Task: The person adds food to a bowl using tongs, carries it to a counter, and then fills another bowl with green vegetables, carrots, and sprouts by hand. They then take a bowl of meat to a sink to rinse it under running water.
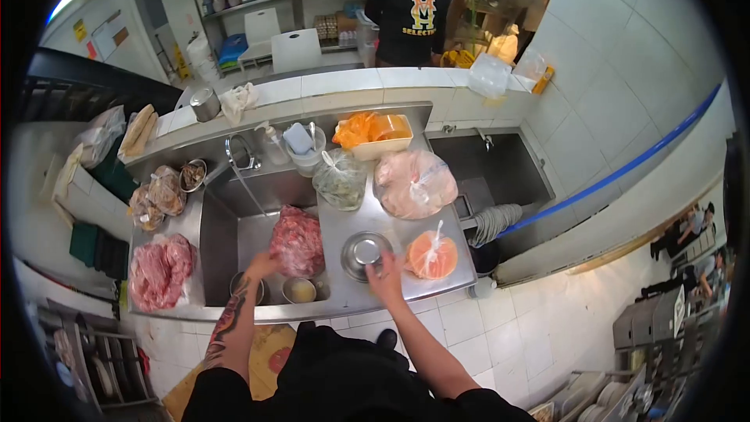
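The person has two bare hands over a stainless-steel work surface [341, 299]. The left hand [263, 266] is at the near left edge of one large clear plastic bag of red meat [297, 241], which lies in the left-hand steel sink basin [225, 236]; whether the fingers grasp the plastic cannot be told. The right hand [385, 277] has its fingers spread at the right edge of one round, shiny metal dish [365, 252] on the surface beside that basin; whether it grips the rim cannot be told either.

Two small round metal bowls stand at the near end of the basin: one holding something yellowish [300, 291], the other partly hidden behind the left forearm.

Three filled clear bags sit on the surface around the dish: one with dull green contents [341, 180], one large with pale pink contents [415, 184], and one small, knotted, with orange-pink contents [431, 256]. Behind them stands one cream rectangular tub [391, 146] with an orange plastic bag [356, 130] in it. One bag of pink meat [162, 270] lies left of the basin. Across the tiled ledge [340, 83] stands one person in a black printed sweatshirt [393, 23].
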`<state>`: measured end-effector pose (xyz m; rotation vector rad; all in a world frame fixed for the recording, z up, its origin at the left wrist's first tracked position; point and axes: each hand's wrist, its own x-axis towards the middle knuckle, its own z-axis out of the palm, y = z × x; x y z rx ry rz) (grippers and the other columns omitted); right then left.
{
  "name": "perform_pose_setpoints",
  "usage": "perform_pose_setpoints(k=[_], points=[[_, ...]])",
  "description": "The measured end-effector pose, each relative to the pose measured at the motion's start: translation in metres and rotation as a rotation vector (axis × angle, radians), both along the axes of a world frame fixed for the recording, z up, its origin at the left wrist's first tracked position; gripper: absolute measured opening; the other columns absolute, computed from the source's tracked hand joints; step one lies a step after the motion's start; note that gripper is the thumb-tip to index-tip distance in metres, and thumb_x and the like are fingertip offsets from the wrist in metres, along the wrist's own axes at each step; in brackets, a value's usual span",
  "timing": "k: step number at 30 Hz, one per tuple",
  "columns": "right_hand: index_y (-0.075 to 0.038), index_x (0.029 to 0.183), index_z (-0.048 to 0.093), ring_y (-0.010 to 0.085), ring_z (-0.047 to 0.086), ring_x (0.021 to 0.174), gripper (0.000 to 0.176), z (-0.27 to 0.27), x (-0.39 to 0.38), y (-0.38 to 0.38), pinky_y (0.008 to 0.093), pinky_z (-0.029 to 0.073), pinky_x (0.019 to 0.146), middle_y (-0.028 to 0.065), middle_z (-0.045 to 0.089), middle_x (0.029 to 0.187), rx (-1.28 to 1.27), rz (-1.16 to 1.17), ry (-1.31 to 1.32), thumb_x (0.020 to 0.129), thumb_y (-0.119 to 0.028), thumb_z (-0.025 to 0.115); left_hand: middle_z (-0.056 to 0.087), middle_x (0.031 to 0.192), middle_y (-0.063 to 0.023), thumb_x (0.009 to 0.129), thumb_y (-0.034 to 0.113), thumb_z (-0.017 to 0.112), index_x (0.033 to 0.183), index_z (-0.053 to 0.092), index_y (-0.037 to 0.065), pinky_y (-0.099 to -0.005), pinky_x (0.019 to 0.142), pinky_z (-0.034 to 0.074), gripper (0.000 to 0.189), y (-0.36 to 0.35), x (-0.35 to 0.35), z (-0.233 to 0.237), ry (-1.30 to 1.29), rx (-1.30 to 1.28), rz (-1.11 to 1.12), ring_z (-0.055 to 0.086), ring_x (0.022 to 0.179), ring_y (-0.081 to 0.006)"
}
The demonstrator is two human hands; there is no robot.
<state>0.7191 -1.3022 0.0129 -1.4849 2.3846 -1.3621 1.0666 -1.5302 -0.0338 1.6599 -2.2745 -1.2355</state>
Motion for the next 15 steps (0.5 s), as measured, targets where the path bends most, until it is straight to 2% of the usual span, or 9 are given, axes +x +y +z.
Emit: perform_pose_setpoints(k=[2,3,5,6,7,8,12,14,15], points=[[-0.004,0.130,0.054,0.0328,0.058,0.108,0.053,0.023,-0.001,0.024,0.0427,0.049,0.092,0.0201,0.055,0.120,0.054,0.312,-0.189,0.086,-0.025,0.072,0.062,0.131,-0.0150,0.087,0.027,0.067,0.137,0.056,0.009,-0.0413,0.098,0.049,0.054,-0.008,-0.012,0.025,0.236,0.176,0.084,0.060,0.119,-0.0304],[-0.004,0.130,0.054,0.0328,0.058,0.108,0.053,0.036,-0.006,0.038,0.0427,0.049,0.092,0.0201,0.055,0.120,0.055,0.322,-0.190,0.086,-0.025,0.072,0.062,0.131,-0.0150,0.087,0.027,0.067,0.137,0.056,0.009,-0.0413,0.098,0.049,0.054,0.000,-0.020,0.040,0.235,0.176,0.094,0.060,0.119,-0.0304],[-0.007,0.129,0.056,0.0285,0.063,0.104,0.044,0.058,-0.015,0.082,0.0380,0.054,0.086,0.0160,0.055,0.126,0.184,0.595,-0.398,0.089,-0.016,0.069,0.065,0.123,-0.0200,0.081,0.039,0.073,0.135,0.057,0.010,-0.0430,0.099,0.048,0.063,0.064,-0.033,0.104,-0.811,-0.133,-0.332,0.059,0.120,-0.0322],[-0.007,0.129,0.056,0.0285,0.063,0.104,0.044,0.066,-0.025,0.095,0.0380,0.054,0.086,0.0160,0.055,0.126,0.185,0.610,-0.388,0.089,-0.016,0.069,0.065,0.123,-0.0200,0.081,0.039,0.073,0.135,0.057,0.010,-0.0430,0.099,0.048,0.063,0.063,-0.027,0.074,-0.804,-0.132,-0.315,0.059,0.120,-0.0322],[-0.005,0.127,0.058,0.0297,0.065,0.101,0.039,0.070,-0.032,0.115,0.0363,0.055,0.084,0.0168,0.057,0.123,0.210,0.571,-0.465,0.089,-0.012,0.067,0.064,0.124,-0.0199,0.080,0.037,0.074,0.134,0.058,0.011,-0.0445,0.101,0.047,0.062,0.058,-0.015,0.023,-0.405,-0.250,-0.240,0.056,0.123,-0.0312],[-0.003,0.124,0.060,0.0309,0.066,0.097,0.035,0.069,-0.038,0.137,0.0346,0.056,0.082,0.0177,0.059,0.121,0.236,0.526,-0.546,0.090,-0.008,0.064,0.063,0.125,-0.0199,0.079,0.036,0.076,0.134,0.058,0.012,-0.0459,0.103,0.045,0.062,0.058,-0.005,-0.005,-0.008,-0.358,-0.165,0.054,0.126,-0.0302],[-0.004,0.121,0.064,0.0258,0.068,0.093,0.035,-0.004,-0.089,0.231,0.0332,0.059,0.071,0.0173,0.064,0.112,0.258,0.273,-0.318,0.087,-0.010,0.070,0.067,0.114,-0.0176,0.080,0.030,0.076,0.125,0.062,0.010,-0.0426,0.093,0.051,0.052,0.137,-0.022,0.059,-0.097,-0.538,-0.335,0.063,0.110,-0.0276],[-0.005,0.120,0.065,0.0274,0.069,0.087,0.036,-0.032,-0.106,0.288,0.0332,0.059,0.069,0.0187,0.065,0.112,0.354,0.089,-0.251,0.086,-0.014,0.071,0.069,0.103,-0.0150,0.082,0.025,0.074,0.113,0.064,0.007,-0.0362,0.079,0.054,0.037,0.174,-0.027,0.070,0.373,-0.067,-0.119,0.068,0.090,-0.0257],[-0.005,0.121,0.065,0.0272,0.070,0.083,0.037,-0.060,-0.117,0.321,0.0331,0.058,0.067,0.0187,0.066,0.110,0.406,0.008,-0.204,0.086,-0.016,0.071,0.069,0.098,-0.0137,0.083,0.022,0.072,0.109,0.065,0.006,-0.0332,0.074,0.054,0.031,0.192,-0.026,0.070,0.420,-0.038,-0.175,0.067,0.083,-0.0241]])
